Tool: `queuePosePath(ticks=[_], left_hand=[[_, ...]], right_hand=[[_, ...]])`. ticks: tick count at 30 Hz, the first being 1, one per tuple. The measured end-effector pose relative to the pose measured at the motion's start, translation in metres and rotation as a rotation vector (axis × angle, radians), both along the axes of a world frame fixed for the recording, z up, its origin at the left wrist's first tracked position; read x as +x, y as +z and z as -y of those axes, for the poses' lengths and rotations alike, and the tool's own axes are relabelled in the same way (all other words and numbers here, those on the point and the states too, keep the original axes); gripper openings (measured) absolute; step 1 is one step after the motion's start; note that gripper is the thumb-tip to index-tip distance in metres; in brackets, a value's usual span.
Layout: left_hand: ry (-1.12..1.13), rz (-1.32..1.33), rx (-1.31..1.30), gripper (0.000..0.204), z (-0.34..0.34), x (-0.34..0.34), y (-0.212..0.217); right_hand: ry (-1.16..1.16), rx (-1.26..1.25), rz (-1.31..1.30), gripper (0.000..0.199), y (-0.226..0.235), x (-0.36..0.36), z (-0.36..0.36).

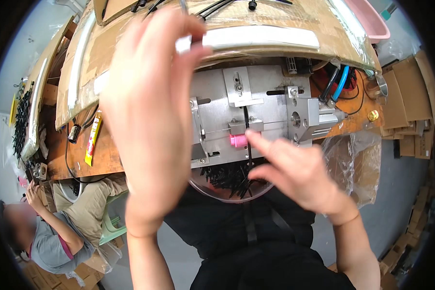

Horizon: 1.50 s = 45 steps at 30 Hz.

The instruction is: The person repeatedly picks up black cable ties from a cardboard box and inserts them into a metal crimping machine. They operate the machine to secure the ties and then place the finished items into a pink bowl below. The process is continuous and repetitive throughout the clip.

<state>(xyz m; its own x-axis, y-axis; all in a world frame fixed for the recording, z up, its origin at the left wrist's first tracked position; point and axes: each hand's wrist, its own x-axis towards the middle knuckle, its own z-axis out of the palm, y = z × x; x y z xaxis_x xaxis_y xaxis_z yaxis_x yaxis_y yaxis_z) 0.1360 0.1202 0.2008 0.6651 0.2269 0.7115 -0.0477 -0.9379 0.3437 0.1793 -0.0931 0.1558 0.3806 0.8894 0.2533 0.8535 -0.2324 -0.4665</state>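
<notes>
The right hand (299, 176) has its forefinger stretched out, tip touching a thin black cable tie (249, 145) that stands upright just beside a pink knob (238, 140) on the metal jig (256, 106); the other fingers curl loosely and hold nothing that shows. The tie runs down from a small grey block (245, 126) on the jig into a clear bowl (227, 186) of black ties under the jig's front edge.

The left hand (150, 101) is raised close to the camera, back toward it, fingers closed around the end of a white strip (261, 38) that lies along a cardboard cover (275, 21) above the jig. How tight the grip is cannot be told.

The jig sits on an orange bench (106, 154). Blue and black hoses (336, 84) join its right end. A yellow tube (93, 137) lies on the bench at left. A pink basin (372, 19) stands at upper right. Another person (58, 227) sits low at left.
</notes>
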Motion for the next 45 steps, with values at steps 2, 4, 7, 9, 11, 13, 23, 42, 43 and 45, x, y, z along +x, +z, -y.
queuePosePath(ticks=[2, 4, 7, 9, 11, 13, 23, 42, 43, 45], left_hand=[[0.046, -0.024, -0.092, 0.031, 0.031, -0.047, -0.008], [-0.023, -0.05, -0.076, 0.043, 0.053, -0.071, -0.039], [-0.036, -0.326, -0.066, 0.062, 0.085, -0.089, -0.069], [-0.112, -0.446, -0.013, 0.066, 0.1, -0.084, -0.073], [-0.102, -0.476, 0.015, 0.068, 0.1, -0.082, -0.082], [-0.119, -0.488, 0.012, 0.069, 0.099, -0.076, -0.083], [-0.186, -0.545, -0.022, 0.069, 0.085, -0.073, -0.073], [-0.061, -0.078, 0.023, 0.024, -0.056, 0.009, -0.001], [-0.008, -0.066, 0.007, 0.024, -0.032, -0.006, -0.001], [-0.028, -0.004, -0.038, 0.036, 0.008, -0.044, -0.023]], right_hand=[[-0.038, 0.085, 0.286, 0.047, 0.032, 0.029, -0.028], [-0.239, 0.222, 0.669, 0.025, 0.058, 0.064, -0.063], [-0.26, 0.091, 0.438, 0.02, 0.092, 0.111, -0.12], [-0.358, -0.108, 0.437, 0.017, 0.108, 0.139, -0.119], [-0.225, 0.029, 0.504, 0.015, 0.104, 0.15, -0.124], [-0.186, 0.148, 0.427, 0.015, 0.113, 0.15, -0.111], [-0.237, 0.245, 0.227, 0.015, 0.115, 0.134, -0.073], [0.103, 0.218, 0.191, 0.016, 0.1, 0.169, -0.108], [0.051, 0.309, 0.014, 0.017, 0.113, 0.162, -0.088], [-0.058, 0.499, 0.047, 0.019, 0.115, 0.139, -0.07]])
